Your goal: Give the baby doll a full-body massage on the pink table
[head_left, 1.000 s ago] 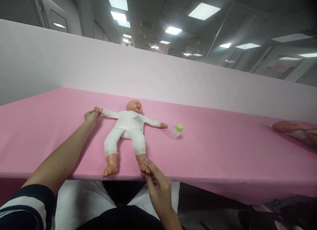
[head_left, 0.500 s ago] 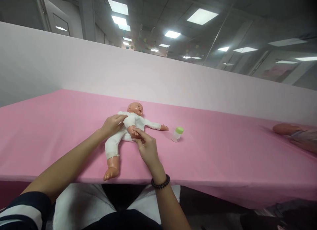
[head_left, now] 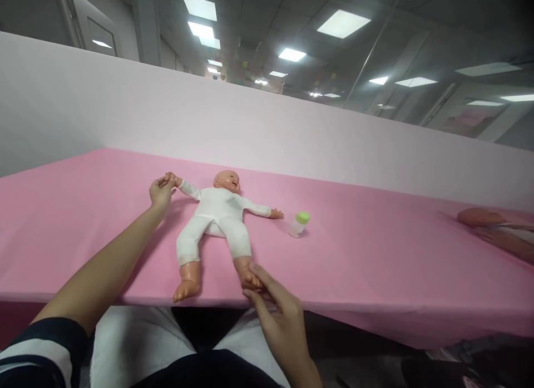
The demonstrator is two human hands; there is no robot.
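A baby doll (head_left: pixel 219 207) in a white cloth body lies on its back on the pink-covered table, head toward the wall and feet toward me. My left hand (head_left: pixel 162 191) pinches the doll's hand on the left, with that arm stretched out sideways. Down at the table's front edge, my right hand (head_left: pixel 277 310) has its thumb and fingers closed around the doll's foot on the right. The other leg rests straight on the cloth. Beside the doll's outstretched arm on the right stands a small baby bottle (head_left: pixel 299 225) with a green cap, slightly tilted in view.
The pink tablecloth (head_left: pixel 375 254) covers a long table whose front edge runs just before my lap. A low white wall (head_left: pixel 267 132) with glass above it bounds the back. Another doll (head_left: pixel 484 217) lies at the far right, partly cut off.
My left hand has moved from the doll's body outward to the left, drawing its arm out. My right hand has brought the raised leg down straight toward me.
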